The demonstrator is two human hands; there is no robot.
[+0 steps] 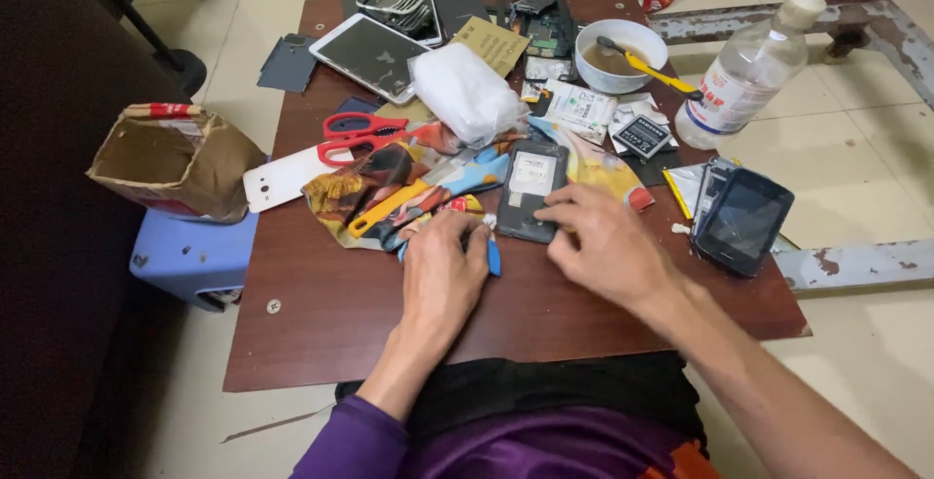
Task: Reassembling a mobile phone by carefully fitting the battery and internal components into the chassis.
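right hand (603, 241) rests fingertips on the opened phone (530, 190), back cover off, lying on a patterned cloth (389, 182) mid counter (331, 314). left hand (443, 275) pressed on the cloth, touching a blue tool (493, 257); whether it grips it, cannot tell. risk: phone slides on loose cloth; crowded parts, bowl (620, 54) and bottle (749, 75) near, spill possible.

The opened phone (530, 191) under my fingers lies face down near the middle of the table (341, 323), back cover off, dark frame with a pale battery bay showing, resting partly on colourful cloth (389, 182).
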